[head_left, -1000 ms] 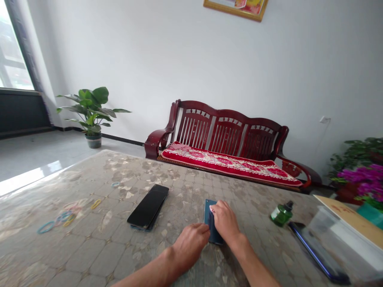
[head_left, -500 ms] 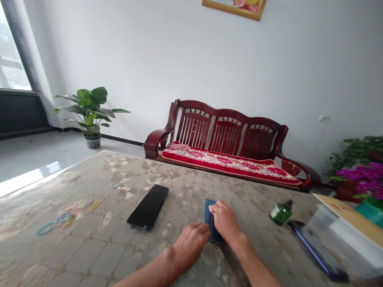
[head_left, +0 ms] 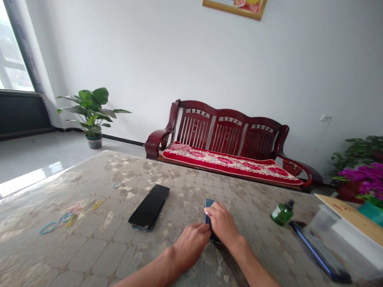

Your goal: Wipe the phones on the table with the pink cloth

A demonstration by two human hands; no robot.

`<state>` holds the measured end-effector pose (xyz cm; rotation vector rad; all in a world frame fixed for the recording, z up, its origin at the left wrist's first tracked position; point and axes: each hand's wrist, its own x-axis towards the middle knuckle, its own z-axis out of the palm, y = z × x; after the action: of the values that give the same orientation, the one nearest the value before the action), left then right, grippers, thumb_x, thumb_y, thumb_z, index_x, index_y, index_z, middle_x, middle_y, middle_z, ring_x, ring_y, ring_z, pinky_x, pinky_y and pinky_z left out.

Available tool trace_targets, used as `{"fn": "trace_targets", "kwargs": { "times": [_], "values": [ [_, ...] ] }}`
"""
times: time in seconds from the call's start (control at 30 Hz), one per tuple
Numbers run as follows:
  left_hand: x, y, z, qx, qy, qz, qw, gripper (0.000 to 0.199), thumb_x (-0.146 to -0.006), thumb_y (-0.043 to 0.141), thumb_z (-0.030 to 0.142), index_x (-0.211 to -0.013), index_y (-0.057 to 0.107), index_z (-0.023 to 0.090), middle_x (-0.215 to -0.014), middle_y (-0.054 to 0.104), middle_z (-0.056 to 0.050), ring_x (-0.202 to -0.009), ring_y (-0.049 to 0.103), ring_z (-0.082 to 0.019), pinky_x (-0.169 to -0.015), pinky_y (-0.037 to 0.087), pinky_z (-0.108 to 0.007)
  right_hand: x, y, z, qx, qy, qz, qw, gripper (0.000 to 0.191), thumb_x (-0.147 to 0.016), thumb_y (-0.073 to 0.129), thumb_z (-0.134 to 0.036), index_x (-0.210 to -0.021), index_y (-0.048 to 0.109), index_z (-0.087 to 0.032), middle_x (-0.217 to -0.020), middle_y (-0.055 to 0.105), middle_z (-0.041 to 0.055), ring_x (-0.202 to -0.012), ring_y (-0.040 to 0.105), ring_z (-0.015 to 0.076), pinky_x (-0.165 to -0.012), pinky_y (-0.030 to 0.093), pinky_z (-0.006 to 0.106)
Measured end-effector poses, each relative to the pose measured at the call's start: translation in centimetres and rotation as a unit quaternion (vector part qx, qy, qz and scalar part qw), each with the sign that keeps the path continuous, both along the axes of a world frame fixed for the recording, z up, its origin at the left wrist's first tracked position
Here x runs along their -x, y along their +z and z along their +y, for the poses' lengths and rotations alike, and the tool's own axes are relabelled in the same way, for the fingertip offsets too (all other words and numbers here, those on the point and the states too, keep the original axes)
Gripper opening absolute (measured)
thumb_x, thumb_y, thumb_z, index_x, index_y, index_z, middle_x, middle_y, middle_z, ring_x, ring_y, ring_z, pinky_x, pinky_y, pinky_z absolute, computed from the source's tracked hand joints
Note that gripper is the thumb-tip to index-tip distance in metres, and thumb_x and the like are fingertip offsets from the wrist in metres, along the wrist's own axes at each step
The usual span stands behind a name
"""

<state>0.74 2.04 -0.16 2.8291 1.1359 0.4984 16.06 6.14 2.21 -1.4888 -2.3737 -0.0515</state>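
A dark blue phone (head_left: 210, 203) lies on the patterned tablecloth in front of me, partly covered by my hands. My right hand (head_left: 223, 223) is curled over its upper and middle part, the thumb near the left edge; anything under the fingers is hidden. Closed, my left hand (head_left: 193, 239) presses its fingertips against the phone's lower left side. To the left, a black phone (head_left: 149, 206) rests screen up on top of another bluish slab that shows only at the edge.
Several rubber bands (head_left: 64, 219) lie at the left of the table (head_left: 89, 251). A green bottle (head_left: 281, 213), another blue-edged phone (head_left: 318, 251) and a clear plastic box (head_left: 335, 235) stand or lie at the right. Beyond the table is a red wooden bench (head_left: 227, 135).
My right hand has slid slightly left across the phone, covering more of it. The left hand stays almost in place. The view has shifted a little.
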Motion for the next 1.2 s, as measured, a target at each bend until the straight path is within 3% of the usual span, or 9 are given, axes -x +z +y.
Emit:
{"fn": "trace_targets", "kwargs": {
  "times": [0.1,0.33,0.6,0.7,0.83,1.03,1.2],
  "values": [
    [-0.1,0.1,0.0,-0.001,0.003,-0.004,1.0,0.02,-0.091,0.045,0.005,-0.084,0.06,0.017,-0.088,0.065,-0.004,-0.083,0.063,-0.017,-0.08,0.051,-0.026,-0.6,-0.1,-0.5,-0.001,0.011,-0.001,1.0,0.029,-0.094,0.044,-0.013,-0.097,0.07,-0.026,-0.092,0.063,0.0018,-0.092,0.054,0.0163,-0.081,0.039,0.023],
    [0.3,-0.2,0.1,0.032,0.004,-0.018,0.999,0.018,-0.09,0.046,0.006,-0.088,0.059,0.018,-0.097,0.065,-0.004,-0.09,0.063,-0.018,-0.084,0.051,-0.026,-1.9,0.0,2.8,0.001,-0.084,-0.018,0.996,0.032,-0.095,0.042,-0.015,-0.099,0.072,-0.023,-0.095,0.065,0.0049,-0.095,0.056,0.0183,-0.082,0.039,0.025],
    [0.4,0.0,0.2,0.054,0.01,-0.042,0.998,0.019,-0.088,0.048,0.006,-0.093,0.061,0.019,-0.101,0.067,-0.004,-0.096,0.063,-0.019,-0.09,0.049,-0.028,-1.9,-0.3,-2.2,0.017,-0.01,-0.008,1.0,0.03,-0.093,0.044,-0.013,-0.094,0.071,-0.026,-0.092,0.063,0.0024,-0.092,0.056,0.0166,-0.079,0.039,0.024],
    [0.7,0.4,0.2,0.061,0.022,-0.052,0.997,0.022,-0.089,0.047,0.006,-0.095,0.063,0.019,-0.104,0.068,-0.004,-0.098,0.063,-0.019,-0.091,0.048,-0.027,-2.5,-0.7,-2.3,0.002,-0.031,0.026,0.999,0.031,-0.095,0.042,-0.015,-0.098,0.071,-0.027,-0.093,0.064,0.0028,-0.093,0.057,0.0166,-0.081,0.04,0.024],
    [0.8,0.4,0.1,0.07,0.053,-0.048,0.995,0.023,-0.092,0.045,0.01,-0.103,0.063,0.02,-0.115,0.066,-0.005,-0.104,0.063,-0.02,-0.095,0.047,-0.029,-3.6,-1.8,-0.8,-0.016,-0.098,0.106,0.989,0.029,-0.094,0.045,-0.018,-0.102,0.071,-0.025,-0.096,0.066,0.0041,-0.094,0.061,0.0158,-0.082,0.043,0.022],
    [-1.0,1.6,-0.7,0.074,0.137,0.014,0.988,0.014,-0.091,0.055,0.031,-0.1,0.061,0.02,-0.103,0.065,-0.005,-0.097,0.063,-0.023,-0.089,0.049,-0.034,-4.4,-2.8,-0.7,-0.011,-0.086,0.162,0.983,0.03,-0.094,0.044,-0.021,-0.109,0.07,-0.026,-0.099,0.067,0.0049,-0.095,0.062,0.0165,-0.085,0.046,0.024],
    [-3.8,2.7,-0.9,0.034,0.211,0.074,0.974,0.041,-0.08,0.07,0.045,-0.108,0.06,0.016,-0.107,0.062,-0.011,-0.098,0.06,-0.03,-0.085,0.049,-0.041,-4.2,-2.6,-1.0,-0.001,-0.082,0.172,0.982,0.031,-0.094,0.044,-0.019,-0.11,0.07,-0.027,-0.1,0.067,0.0043,-0.096,0.061,0.0168,-0.086,0.046,0.024]
  ]
}}
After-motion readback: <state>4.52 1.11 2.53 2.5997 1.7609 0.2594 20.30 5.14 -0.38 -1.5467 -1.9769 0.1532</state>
